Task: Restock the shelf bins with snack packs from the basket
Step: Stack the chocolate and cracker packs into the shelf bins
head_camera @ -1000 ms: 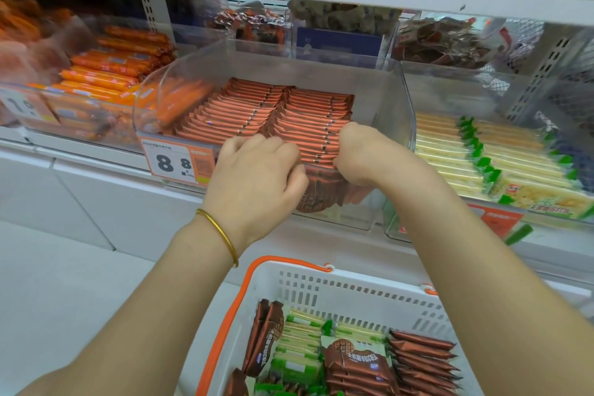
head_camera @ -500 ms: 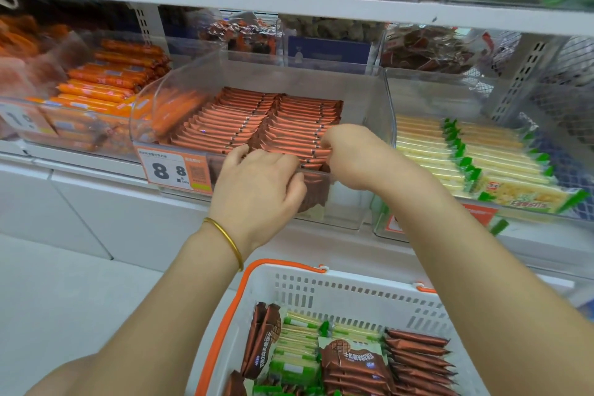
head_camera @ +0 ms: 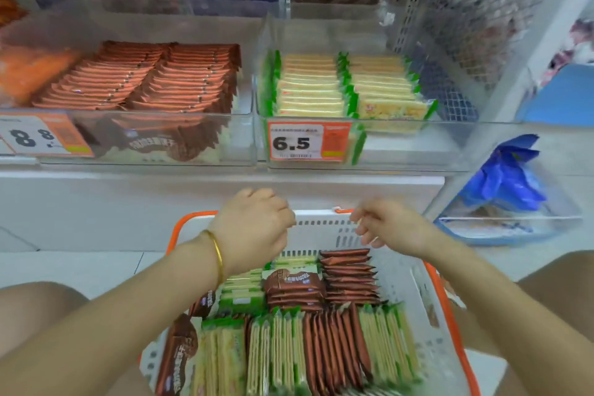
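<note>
Fingers (head_camera: 284, 218) of the left hand (head_camera: 254, 228) are curled under the palm. Only the back of the hand shows, so they seem to hold nothing, though I cannot be sure. A gold bracelet (head_camera: 218, 254) sits on that wrist. The right hand (head_camera: 397, 230) is just to its right, its fingers (head_camera: 363, 230) loosely bent, slightly spread and holding nothing. Both hands hover over the far rim of the white basket (head_camera: 324, 230), apart from each other and not touching the packs below.

The basket, trimmed in orange, sits near, between the person's bare knees (head_camera: 38, 302). It is packed with brown snack packs (head_camera: 348, 276) and cream-and-green snack packs (head_camera: 279, 350); most stand on edge in tight rows, and a few lie flat.

On the shelf (head_camera: 193, 202) beyond are two clear bins side by side. The left bin (head_camera: 239, 138) holds two rows of brown packs and carries a price tag (head_camera: 35, 136) reading 8.8. The right bin (head_camera: 401, 144) holds two rows of cream-and-green packs behind a tag (head_camera: 308, 141) reading 6.5. At the far right, a crumpled blue bag (head_camera: 504, 180) lies in another clear tray.
</note>
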Demonstrator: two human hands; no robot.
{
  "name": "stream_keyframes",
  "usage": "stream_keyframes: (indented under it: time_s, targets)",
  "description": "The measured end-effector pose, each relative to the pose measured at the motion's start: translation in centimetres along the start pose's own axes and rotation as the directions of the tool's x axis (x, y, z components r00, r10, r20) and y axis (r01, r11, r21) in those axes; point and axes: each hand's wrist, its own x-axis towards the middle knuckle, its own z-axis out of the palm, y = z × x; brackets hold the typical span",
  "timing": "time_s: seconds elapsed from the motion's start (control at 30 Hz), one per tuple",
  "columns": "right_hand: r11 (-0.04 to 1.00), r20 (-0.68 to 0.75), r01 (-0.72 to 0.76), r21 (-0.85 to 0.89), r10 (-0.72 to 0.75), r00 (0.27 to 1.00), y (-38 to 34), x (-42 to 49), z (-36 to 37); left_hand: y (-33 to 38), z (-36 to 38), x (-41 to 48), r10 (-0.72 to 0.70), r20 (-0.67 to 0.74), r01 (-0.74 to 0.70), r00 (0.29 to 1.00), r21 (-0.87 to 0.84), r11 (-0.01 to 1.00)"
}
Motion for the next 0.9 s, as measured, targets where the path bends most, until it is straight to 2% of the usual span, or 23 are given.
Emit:
stream_keyframes:
  time_s: [0.07,0.13,0.23,0.33,0.4,0.53,0.7,0.9]
  targets:
    - [0.979,0.075,-0.057,-0.194,0.073,0.995,2.9,1.4,2.0,0.2,1.4,0.3,-0.029,0.143,0.032,0.989,-0.02,0.999]
    - [0.947,0.137,-0.031,-0.319,0.079,0.987,4.3,2.3,4.2,0.3,2.0,0.5,-0.036,0.272,0.054,0.962,-0.059,0.997]
    - [0.948,0.28,0.029,-0.317,0.065,0.958,5.1,3.5,7.5,0.5,2.8,0.7,-0.045,0.449,0.121,0.892,-0.142,0.982]
    - [0.937,0.321,0.094,-0.336,0.02,0.947,6.3,4.7,10.7,0.8,3.4,1.6,-0.04,0.603,0.151,0.797,-0.134,0.979]
    - [0.945,0.296,0.09,-0.313,0.007,0.955,7.6,5.6,12.7,0.6,3.6,2.4,-0.06,0.626,0.175,0.777,-0.124,0.977]
    - [0.946,0.247,0.088,-0.313,-0.008,0.969,8.7,7.0,14.4,-0.2,3.8,2.8,-0.12,0.599,0.207,0.792,-0.078,0.975]
    - [0.93,0.17,0.01,-0.368,0.057,0.984,9.9,9.1,13.8,0.2,4.9,1.3,-0.107,0.68,0.202,0.725,-0.062,0.977]
    - [0.85,0.342,0.058,-0.523,0.147,0.928,13.1,8.5,15.5,0.7,5.2,1.4,-0.074,0.713,0.179,0.698,-0.073,0.981]
